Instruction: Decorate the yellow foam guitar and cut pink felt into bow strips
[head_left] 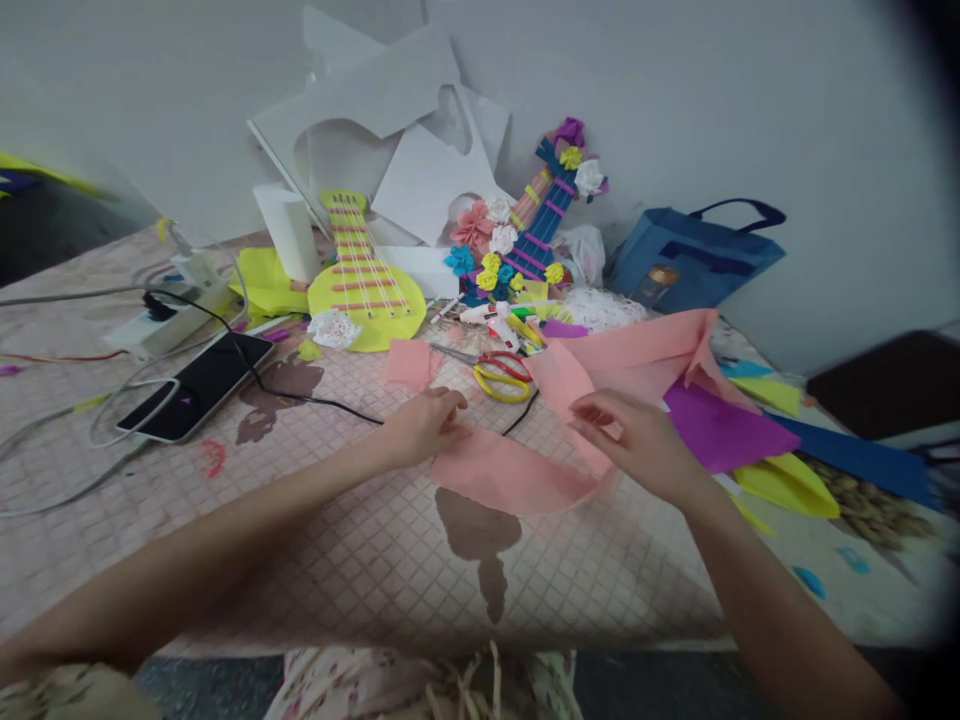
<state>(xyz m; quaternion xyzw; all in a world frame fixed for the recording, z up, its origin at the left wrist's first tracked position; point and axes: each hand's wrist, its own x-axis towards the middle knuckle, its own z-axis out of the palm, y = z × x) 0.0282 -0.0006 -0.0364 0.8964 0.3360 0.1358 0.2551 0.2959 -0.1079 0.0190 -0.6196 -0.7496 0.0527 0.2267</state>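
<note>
A long pink crepe paper strip curves across the table in front of me. My left hand pinches its left end between thumb and fingers. With curled fingers, my right hand grips the strip farther along, where it bends away toward the back; its fingertips almost meet there. A small pink paper square lies beyond my left hand. Between and behind the hands are scissors with yellow and red handles, and a white glue gun. A wider pink sheet spreads behind my right hand.
Paper guitars, one yellow and one blue with flowers, lean at the back. A phone, power strip and cables occupy the left. Purple paper, yellow paper and a blue bag are right.
</note>
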